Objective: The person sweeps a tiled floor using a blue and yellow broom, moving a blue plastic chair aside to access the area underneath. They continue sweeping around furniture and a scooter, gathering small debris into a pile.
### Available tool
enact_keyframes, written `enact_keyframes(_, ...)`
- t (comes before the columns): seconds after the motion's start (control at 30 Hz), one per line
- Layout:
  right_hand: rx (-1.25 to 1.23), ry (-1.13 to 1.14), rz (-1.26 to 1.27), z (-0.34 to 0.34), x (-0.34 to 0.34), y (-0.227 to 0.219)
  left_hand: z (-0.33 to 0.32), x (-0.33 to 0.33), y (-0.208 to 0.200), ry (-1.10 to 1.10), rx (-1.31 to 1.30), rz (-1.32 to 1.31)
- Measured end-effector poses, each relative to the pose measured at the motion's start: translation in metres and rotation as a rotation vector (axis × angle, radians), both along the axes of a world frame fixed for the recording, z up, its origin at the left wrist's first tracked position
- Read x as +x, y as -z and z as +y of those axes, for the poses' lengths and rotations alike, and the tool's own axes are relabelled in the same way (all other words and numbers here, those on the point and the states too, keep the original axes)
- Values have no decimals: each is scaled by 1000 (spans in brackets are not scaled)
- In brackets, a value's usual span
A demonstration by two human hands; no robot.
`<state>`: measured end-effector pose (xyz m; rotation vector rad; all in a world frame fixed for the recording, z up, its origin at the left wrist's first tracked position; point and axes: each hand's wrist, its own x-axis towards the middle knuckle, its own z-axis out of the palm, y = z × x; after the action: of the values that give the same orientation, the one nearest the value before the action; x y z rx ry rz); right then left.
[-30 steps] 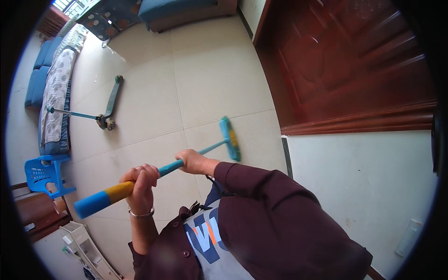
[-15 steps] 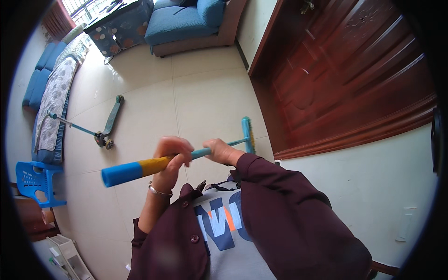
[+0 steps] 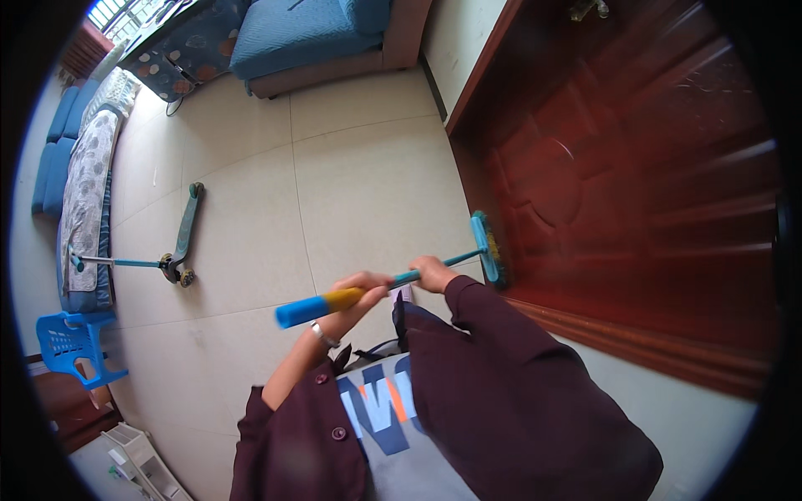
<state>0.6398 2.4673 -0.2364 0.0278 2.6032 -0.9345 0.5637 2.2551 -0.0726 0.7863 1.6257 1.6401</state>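
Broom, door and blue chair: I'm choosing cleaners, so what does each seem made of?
Broom: blue end probably smooth plastic, from its even colour; shaft plastic or coated metal, unclear.
Door: looks like varnished wood, dark red and glossy, with moulded panels and bright reflections, though a wood-look coating is possible.
Blue chair: likely moulded plastic; one even blue, cut-out holes.

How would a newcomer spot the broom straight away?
Find the big red door on the right. The broom reaches from near its left edge, through the right hand and left hand, to a blue and yellow handle end. Unlike the teal scooter, it has a bristled head.
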Motion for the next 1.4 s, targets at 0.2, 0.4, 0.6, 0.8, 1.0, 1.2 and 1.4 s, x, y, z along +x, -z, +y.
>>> enact_keyframes(0.2,-346,52,336,-91,-129,-54,2,-79,-97,-438,184,19)
enact_keyframes(0.4,-473,-66,373,-68,-162,-117,26,-91,-131,-297,338,333)
enact_keyframes(0.6,-139,39,411,18,-146,-71,48,-106,-72,-150,312,152)
enact_keyframes(0.8,-57,-74,237,22,-159,5,28,-106,1,-355,99,-29)
enact_keyframes(1.0,-409,-98,333,-124,-216,-48,-34,-139,-94,-552,258,69)
enact_keyframes(1.2,-453,-181,302,-134,-228,-117,-46,-154,-132,-361,365,297)
enact_keyframes(1.4,-194,-43,421,-59,-233,-102,-16,-184,-111,-250,451,111)
